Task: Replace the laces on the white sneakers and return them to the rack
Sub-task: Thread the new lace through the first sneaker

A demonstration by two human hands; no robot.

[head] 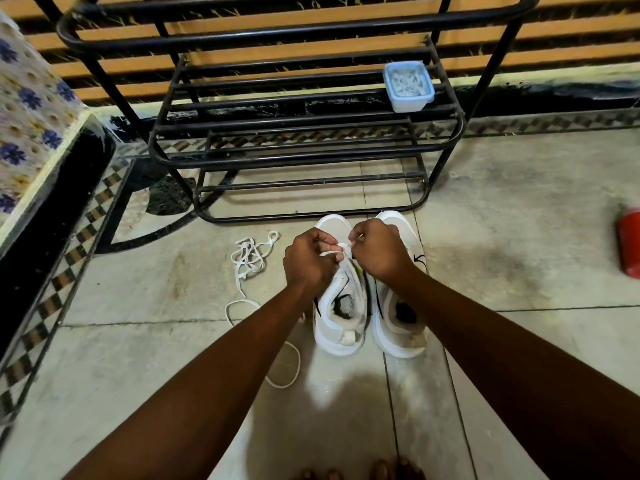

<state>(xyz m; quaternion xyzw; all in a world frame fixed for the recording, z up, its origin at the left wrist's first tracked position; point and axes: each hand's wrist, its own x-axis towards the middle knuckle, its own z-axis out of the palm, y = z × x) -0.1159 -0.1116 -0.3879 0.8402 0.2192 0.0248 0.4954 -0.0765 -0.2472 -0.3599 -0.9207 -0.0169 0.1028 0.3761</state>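
On the rack (294,158) shelf, a blue tub (408,103) holds small white pieces (406,81).

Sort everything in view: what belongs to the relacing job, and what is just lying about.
Job: left white sneaker; right white sneaker; white lace pinched by left hand and right hand; loose white lace on the floor; black metal rack.
Lying about: pale blue plastic tub on the rack, contents unclear; red cylinder; floral-patterned cloth.
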